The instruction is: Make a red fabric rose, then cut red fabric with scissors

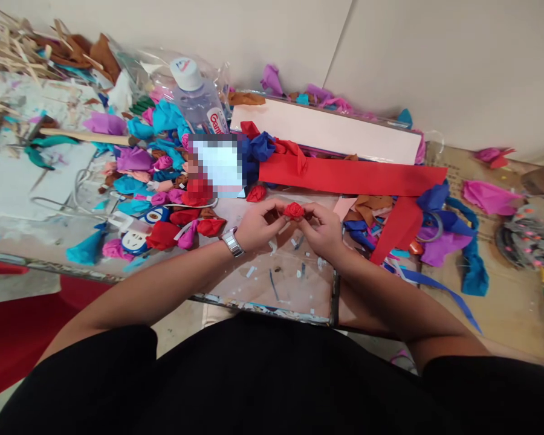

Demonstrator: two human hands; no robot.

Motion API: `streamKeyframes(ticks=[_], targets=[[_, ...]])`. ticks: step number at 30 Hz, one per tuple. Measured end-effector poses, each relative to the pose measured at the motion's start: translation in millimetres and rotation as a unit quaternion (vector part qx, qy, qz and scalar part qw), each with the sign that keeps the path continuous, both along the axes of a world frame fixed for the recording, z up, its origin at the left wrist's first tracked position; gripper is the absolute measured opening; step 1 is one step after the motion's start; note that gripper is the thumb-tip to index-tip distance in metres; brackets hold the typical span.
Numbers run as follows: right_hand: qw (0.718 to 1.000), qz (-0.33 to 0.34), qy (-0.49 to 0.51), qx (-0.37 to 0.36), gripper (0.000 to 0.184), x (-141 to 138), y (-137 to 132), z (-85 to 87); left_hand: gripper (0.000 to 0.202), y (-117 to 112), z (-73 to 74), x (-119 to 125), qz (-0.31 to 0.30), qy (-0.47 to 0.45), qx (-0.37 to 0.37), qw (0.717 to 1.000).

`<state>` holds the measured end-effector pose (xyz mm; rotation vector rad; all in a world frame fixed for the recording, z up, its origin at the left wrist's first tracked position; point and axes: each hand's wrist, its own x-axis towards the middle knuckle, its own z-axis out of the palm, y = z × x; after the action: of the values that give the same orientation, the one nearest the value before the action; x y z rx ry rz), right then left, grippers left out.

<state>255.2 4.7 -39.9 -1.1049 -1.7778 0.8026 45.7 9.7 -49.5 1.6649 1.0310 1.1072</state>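
Between my two hands, above the near part of the table, is a small red paper rose (294,210). My left hand (260,228), with a metal watch (233,242) at its wrist, pinches the rose from the left. From the right, the thumb and fingers of my right hand (323,231) close on its other side. Beyond my hands lies a long red crepe paper strip (353,177). A loose red paper flower (256,193) rests just past my left hand. The underside of the rose is hidden by my fingers.
A clear bottle (198,96) stands behind a pile of coloured paper flowers at the left. Near it are a power strip (136,240) and a blurred-out screen (220,166). Paper scraps and a tape roll (431,226) lie right. A white box (326,130) sits at the back.
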Motion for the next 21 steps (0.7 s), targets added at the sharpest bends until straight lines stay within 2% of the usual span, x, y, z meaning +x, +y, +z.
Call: streamKeyframes(ticks=[4, 9, 13, 21], targets=[[0.995, -0.002, 0.066, -0.072, 0.032, -2, 0, -4.1, 0.039, 1, 2.6, 0, 0.003, 0.009, -0.036, 0.999], [0.986, 0.007, 0.103, -0.128, 0.036, -2, 4, -8.0, 0.037, 2, 7.4, -1, 0.008, 0.025, -0.064, 0.998], [0.984, 0.020, 0.105, -0.145, 0.035, -1, 8, -8.4, 0.034, 4, 5.3, 1, 0.019, 0.029, -0.050, 0.998], [0.982, -0.003, 0.122, -0.145, 0.038, -5, 12, -4.4, 0.026, 7, 3.3, 7, 0.030, 0.038, -0.033, 0.998]])
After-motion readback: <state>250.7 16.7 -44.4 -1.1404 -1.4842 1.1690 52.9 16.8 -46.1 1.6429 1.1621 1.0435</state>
